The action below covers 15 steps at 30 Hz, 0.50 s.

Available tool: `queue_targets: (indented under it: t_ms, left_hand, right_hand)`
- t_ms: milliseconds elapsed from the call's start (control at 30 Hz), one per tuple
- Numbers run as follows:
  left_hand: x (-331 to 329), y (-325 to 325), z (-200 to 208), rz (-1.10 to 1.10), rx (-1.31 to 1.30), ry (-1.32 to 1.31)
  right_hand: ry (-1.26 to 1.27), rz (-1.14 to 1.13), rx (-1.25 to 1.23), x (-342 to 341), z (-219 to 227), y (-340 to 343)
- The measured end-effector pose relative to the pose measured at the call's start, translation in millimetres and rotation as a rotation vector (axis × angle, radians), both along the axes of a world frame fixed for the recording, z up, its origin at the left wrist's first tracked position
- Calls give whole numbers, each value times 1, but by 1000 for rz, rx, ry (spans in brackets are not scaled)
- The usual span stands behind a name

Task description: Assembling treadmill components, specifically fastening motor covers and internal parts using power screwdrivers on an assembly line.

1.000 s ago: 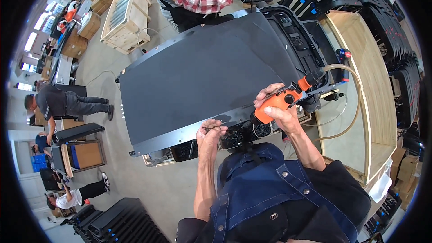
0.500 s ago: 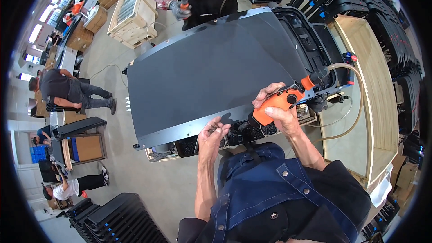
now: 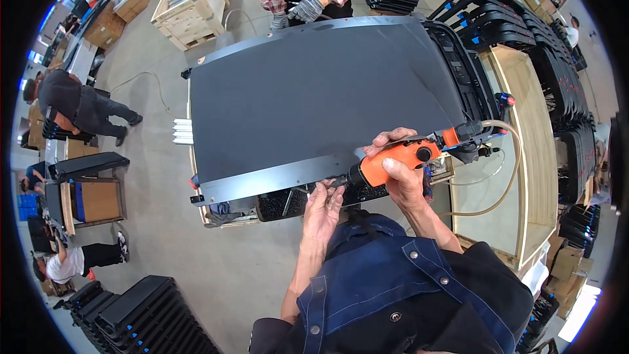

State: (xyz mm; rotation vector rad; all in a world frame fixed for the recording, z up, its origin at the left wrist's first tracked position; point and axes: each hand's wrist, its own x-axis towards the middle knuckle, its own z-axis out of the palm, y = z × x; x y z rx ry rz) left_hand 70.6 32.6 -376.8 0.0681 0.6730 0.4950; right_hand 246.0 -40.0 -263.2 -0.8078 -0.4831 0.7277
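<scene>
"What has just changed?"

"The left hand (image 3: 321,208) has come over to the tool's dark nose (image 3: 339,181). Half a second ago there was a gap between them; now its fingertips are at the nose"

"And the tool itself?"

"The orange power tool (image 3: 403,153) lies across the right hand (image 3: 409,189), level with the near edge of the dark panel (image 3: 314,92), nose pointing left. That hand wraps its body firmly, thumb on the near side, fingers over the far side"

"Is the left hand gripping anything?"

"Its fingers are pinched narrow at the nose, but I cannot tell what small piece, if any, sits between them"

"So what does that mean for the work?"

"I'd judge the step in hand is at the tool's tip, above the black tray (image 3: 261,213), with the pale metal strip (image 3: 275,182) just beside it and not being worked"

"Anything across the panel?"

"The co-worker's gloved hands (image 3: 306,10) have come close together by its far edge"
</scene>
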Motion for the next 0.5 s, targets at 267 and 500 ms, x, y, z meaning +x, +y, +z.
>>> queue_targets:
  t_ms: [267, 500]
  left_hand:
    - [-25, 23, -4, -6, -226, -81]
    - [-27, 43, -17, -54, -285, -95]
  right_hand:
    - [-176, -80, -71, -52, -4, 27]
    - [-421, -58, -166, -84, -4, 57]
